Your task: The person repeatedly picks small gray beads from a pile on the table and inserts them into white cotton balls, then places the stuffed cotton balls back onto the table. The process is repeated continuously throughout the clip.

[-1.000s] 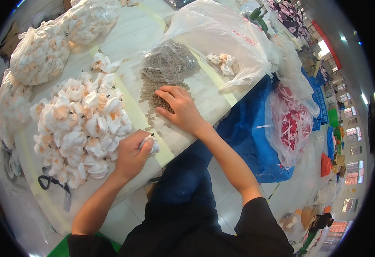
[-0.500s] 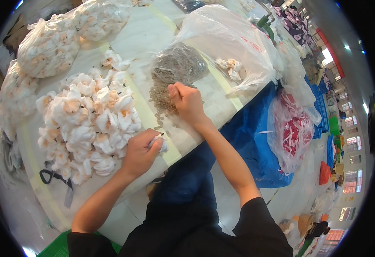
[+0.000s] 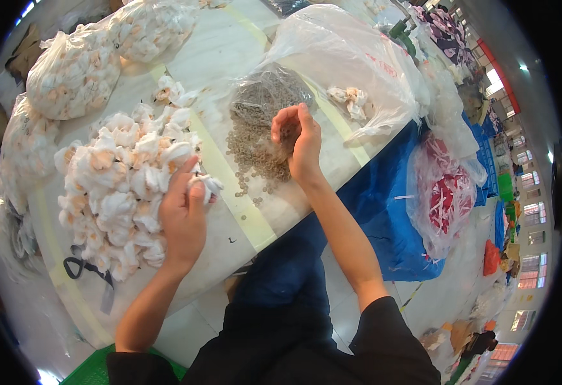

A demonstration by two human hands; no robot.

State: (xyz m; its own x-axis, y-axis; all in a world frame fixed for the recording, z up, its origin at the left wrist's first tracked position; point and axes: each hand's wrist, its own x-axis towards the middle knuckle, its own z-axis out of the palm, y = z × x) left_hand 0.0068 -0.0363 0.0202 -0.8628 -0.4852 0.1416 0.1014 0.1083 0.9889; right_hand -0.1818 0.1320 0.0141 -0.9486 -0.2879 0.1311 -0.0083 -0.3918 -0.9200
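My left hand [image 3: 184, 218] is closed on a white fabric flower [image 3: 206, 187], at the right edge of a heap of similar white-and-peach flowers [image 3: 120, 192]. My right hand [image 3: 299, 144] is just above a pile of small brownish disc-like pieces [image 3: 255, 154]. Its fingers curl loosely with a gap from the thumb; whether any pieces lie in the palm cannot be made out. More such pieces fill a clear plastic bag [image 3: 268, 93] behind the pile. A tiny dark bent piece [image 3: 232, 240] lies on the table between my hands.
Bags of white flowers [image 3: 78, 70] line the table's far left. A large clear bag [image 3: 351, 51] covers the back right. A black-looped item [image 3: 75, 266] lies front left. Beyond the table's right edge are a blue sheet [image 3: 383, 218] and a bag of red pieces [image 3: 444, 199].
My left hand has moved left and away from me, still holding a flower. My right hand has loosened from a fist and shifted slightly right and up. A tiny dark piece now shows on the table.
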